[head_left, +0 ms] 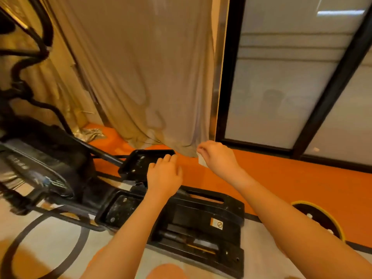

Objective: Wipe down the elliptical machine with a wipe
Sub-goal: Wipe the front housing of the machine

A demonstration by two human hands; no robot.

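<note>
The black elliptical machine [193, 216] stretches from the left side to the lower centre, its rear base closest to me. Its far foot pedal [141, 161] is raised above the orange floor, and the near pedal [118, 208] lies lower. My left hand [164, 174] reaches over the far pedal's right edge with fingers extended, touching or just above it. My right hand [217, 157] hovers to the right above the floor and pinches a small white wipe [202, 160], which hangs below the fingers.
A beige curtain [145, 77] hangs behind the machine down to the orange floor [281, 182]. Black-framed frosted glass panels [281, 87] stand at the right. A round black and yellow object [320, 216] lies on the floor at lower right. The machine's handlebars [30, 47] rise at the upper left.
</note>
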